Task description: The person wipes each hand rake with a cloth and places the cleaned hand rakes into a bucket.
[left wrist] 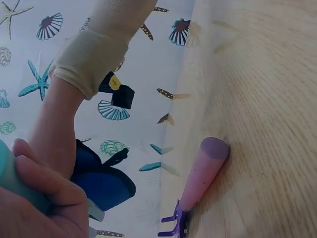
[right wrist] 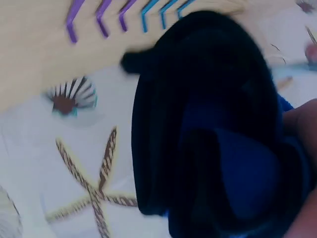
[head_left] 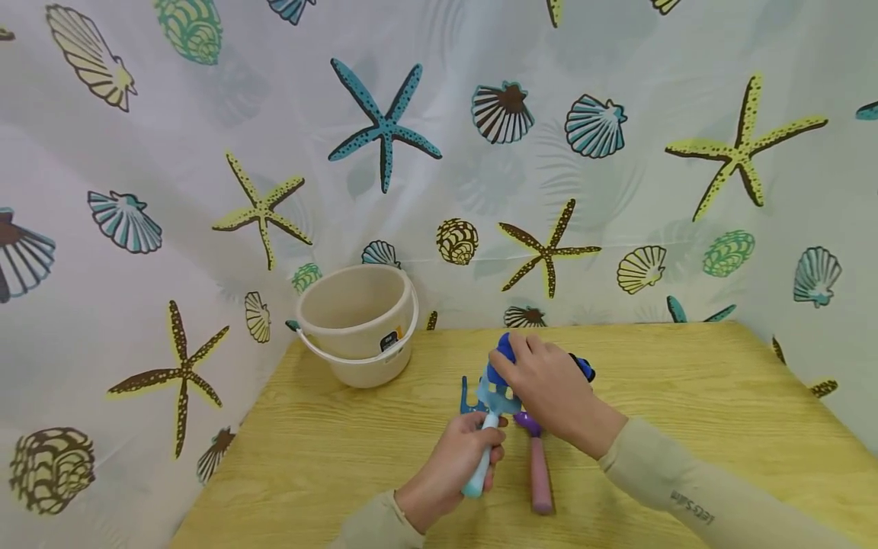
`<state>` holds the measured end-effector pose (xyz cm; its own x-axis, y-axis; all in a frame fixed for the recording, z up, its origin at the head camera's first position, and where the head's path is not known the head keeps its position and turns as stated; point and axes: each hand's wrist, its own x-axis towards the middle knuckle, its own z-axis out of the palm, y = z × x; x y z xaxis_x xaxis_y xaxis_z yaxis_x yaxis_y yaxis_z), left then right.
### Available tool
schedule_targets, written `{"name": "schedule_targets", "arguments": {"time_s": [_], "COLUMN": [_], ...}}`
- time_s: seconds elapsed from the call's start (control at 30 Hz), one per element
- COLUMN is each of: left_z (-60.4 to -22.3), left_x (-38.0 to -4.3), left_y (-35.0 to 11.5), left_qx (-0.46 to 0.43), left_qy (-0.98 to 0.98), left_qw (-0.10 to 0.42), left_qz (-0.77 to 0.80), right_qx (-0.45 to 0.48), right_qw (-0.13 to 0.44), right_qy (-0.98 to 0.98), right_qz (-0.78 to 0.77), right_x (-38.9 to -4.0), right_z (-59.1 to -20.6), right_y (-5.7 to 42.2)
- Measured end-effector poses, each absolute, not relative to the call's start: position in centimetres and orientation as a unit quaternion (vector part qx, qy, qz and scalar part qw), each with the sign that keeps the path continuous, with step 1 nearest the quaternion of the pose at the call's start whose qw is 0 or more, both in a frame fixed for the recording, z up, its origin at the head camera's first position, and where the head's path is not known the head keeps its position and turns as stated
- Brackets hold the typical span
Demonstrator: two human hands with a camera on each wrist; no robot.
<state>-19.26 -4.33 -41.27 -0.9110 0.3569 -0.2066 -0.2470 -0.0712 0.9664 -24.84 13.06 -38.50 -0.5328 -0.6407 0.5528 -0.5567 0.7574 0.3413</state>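
My left hand (head_left: 461, 456) grips the pale blue handle (head_left: 483, 465) of a small garden hand tool, its wide light-blue head (head_left: 495, 398) pointing up and away. Bunched in my right hand (head_left: 549, 381) is a blue cloth (head_left: 504, 357) with black edging, laid against the top of that head and hiding part of it. From the right wrist, the folded cloth (right wrist: 247, 168) fills much of the view. Below the hands lies a hand rake with a pink handle (head_left: 540, 476) and purple prongs. A blue pronged tool (head_left: 469, 400) lies partly hidden behind the left hand.
A cream bucket (head_left: 357, 335) with a white bail handle stands at the table's back left. The wooden table (head_left: 686, 404) meets a white curtain (head_left: 480, 191) printed with shells and starfish at the back and sides.
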Motion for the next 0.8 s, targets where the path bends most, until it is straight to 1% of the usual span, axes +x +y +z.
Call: {"name": "schedule_targets", "arguments": {"time_s": [0.2,0.3,0.5,0.8], "left_z": [-41.5,-41.7,-41.9,-41.9], "left_x": [-19.4,-19.5,-19.4,-19.4], "left_y": [-4.3,-4.5,-4.4,-4.2], "left_qx": [0.05,0.051,0.046,0.042], "left_qy": [0.64,0.637,0.65,0.647], "left_qw": [0.223,0.223,0.215,0.221], "left_qz": [0.734,0.736,0.728,0.728], "right_qx": [0.383,0.404,0.401,0.379], "right_qw": [0.222,0.202,0.219,0.286], "right_qy": [-0.895,-0.889,-0.889,-0.877], "right_qz": [0.052,0.07,0.036,-0.071], "right_x": [-24.0,-23.8,-24.4,-25.6], "right_z": [-38.1,-38.0,-38.5,-39.0], "right_y": [12.9,12.7,12.5,13.0]}}
